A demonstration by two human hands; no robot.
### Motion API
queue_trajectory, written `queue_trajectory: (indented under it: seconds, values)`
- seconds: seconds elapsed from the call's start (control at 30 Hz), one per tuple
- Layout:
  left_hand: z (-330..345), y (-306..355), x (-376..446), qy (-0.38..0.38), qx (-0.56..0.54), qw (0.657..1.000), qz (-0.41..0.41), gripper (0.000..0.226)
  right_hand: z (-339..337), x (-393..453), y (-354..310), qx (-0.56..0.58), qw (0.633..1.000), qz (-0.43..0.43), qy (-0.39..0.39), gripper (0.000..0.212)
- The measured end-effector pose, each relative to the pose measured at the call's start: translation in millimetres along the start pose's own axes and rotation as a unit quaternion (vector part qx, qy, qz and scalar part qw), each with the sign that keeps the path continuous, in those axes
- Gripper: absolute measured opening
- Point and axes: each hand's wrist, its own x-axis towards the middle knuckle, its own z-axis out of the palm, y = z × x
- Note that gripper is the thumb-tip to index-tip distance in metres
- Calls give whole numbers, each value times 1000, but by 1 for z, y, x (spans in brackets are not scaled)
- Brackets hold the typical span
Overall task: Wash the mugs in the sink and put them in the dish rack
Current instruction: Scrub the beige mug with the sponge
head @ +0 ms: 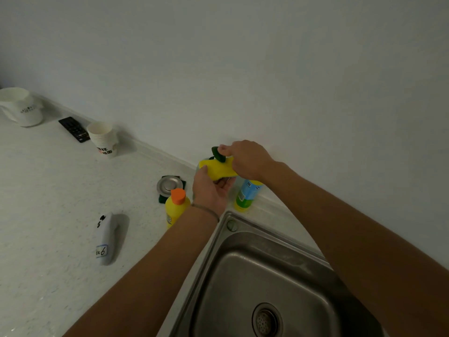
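Hands [245,161] gripping level, left-pointing sponge [217,170]

A yellow sponge [220,171] with a dark green scouring side is seen at the far edge of the counter. A yellow bottle [175,207] with an orange cap is found just left of the grey steel sink [255,271], and a bottle [246,195] banded in blue, green and yellow to the right of it. The countertop [48,190] is white with fine speckles. A white device [105,239] with black marks and a blue-edged label is seen near left. White paper cups [102,139] printed in black and red, a black remote [74,129] and a white mug [21,107] with small dark lettering are seen far left.
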Motion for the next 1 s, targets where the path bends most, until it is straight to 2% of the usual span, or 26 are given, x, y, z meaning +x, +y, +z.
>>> queue_trajectory:
  seconds: [0.2,0.27,0.33,0.43,0.53,0.63,0.7,0.73,0.8,0.9,0.97,1.0]
  values:
    - [-5,3,1,7,15,1000,6,48,5,1,-1,-8,1000,-1,-12,62]
    - [-6,3,0,8,21,1000,7,48,6,0,1,27,1000,5,-13,63]
    - [-7,3,-3,9,29,1000,7,47,10,-1,3,116,993,25,-2,64]
    - [-10,3,-9,8,45,999,3,47,19,-5,0,260,963,59,30,65]
    - [-12,4,-19,1,85,996,3,42,32,-17,-4,325,941,80,43,62]
    - [-18,2,-42,-16,186,982,-8,32,45,-48,-6,386,910,119,91,45]
    - [-26,-4,-60,-45,281,959,-18,28,60,-76,-5,419,887,158,115,35]
    - [-31,-8,-67,-57,335,940,-21,28,71,-90,-2,447,868,181,118,30]
    - [-41,-18,-81,-62,450,891,-13,26,99,-122,-1,540,805,226,94,24]
    - [-59,-51,-101,-121,546,829,-2,5,145,-178,0,687,669,283,23,20]
    - [-73,-81,-108,-156,596,787,-13,12,176,-212,3,741,594,314,-15,33]
    - [-81,-96,-113,-164,618,768,-23,16,190,-229,4,750,579,320,-22,42]
